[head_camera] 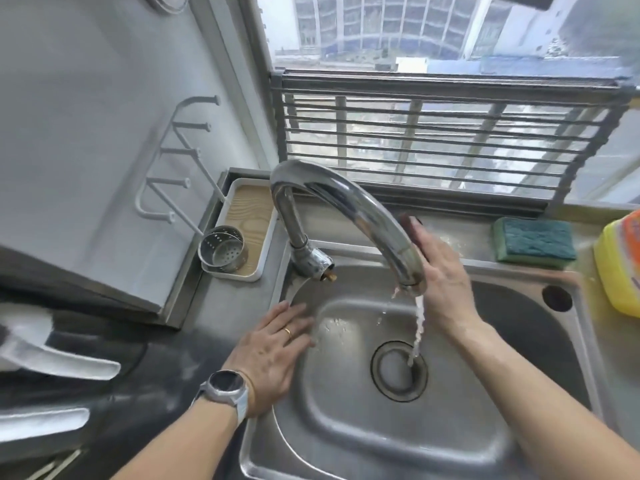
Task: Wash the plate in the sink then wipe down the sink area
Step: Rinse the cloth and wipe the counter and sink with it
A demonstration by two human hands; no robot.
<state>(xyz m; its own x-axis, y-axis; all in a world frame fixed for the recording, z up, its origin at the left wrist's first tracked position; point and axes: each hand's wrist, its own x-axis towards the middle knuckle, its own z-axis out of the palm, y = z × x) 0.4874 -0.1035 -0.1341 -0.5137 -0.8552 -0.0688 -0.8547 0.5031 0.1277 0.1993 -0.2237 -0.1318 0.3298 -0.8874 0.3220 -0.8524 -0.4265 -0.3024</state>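
Plate: none is identifiable in the head view, so its location cannot be told. The stainless-steel sink basin (346,427) holds only running water, which falls from the curved chrome faucet (346,202) in a thin stream (419,327) onto the round metal drain strainer (398,370).

The left hand (273,351), wearing a ring and a grey wristwatch (225,389), lies flat with fingers straight and together on the basin's left rim. The right hand (440,271) is behind the spout with fingers extended toward a dark reddish object (410,220) at the back ledge; whether it pinches that object cannot be told, as the spout hides the fingertips.

Hazards, as judgement:
- The steel is smooth, wet and glossy. A flat palm could slide on the rim.
- Water striking the strainer may splash onto the dark tabletop (138,393).
- The right forearm could knock the faucet spout when withdrawn.
- The yellow plastic detergent bottle (620,265) stands close to the sink's right edge; a sweeping wipe could tip it.

Materials: the green-and-yellow scouring sponge (535,242) is coarse on top, soft foam beneath. A perforated steel cup (223,249) sits in a white tray with wood-grain base (249,209).
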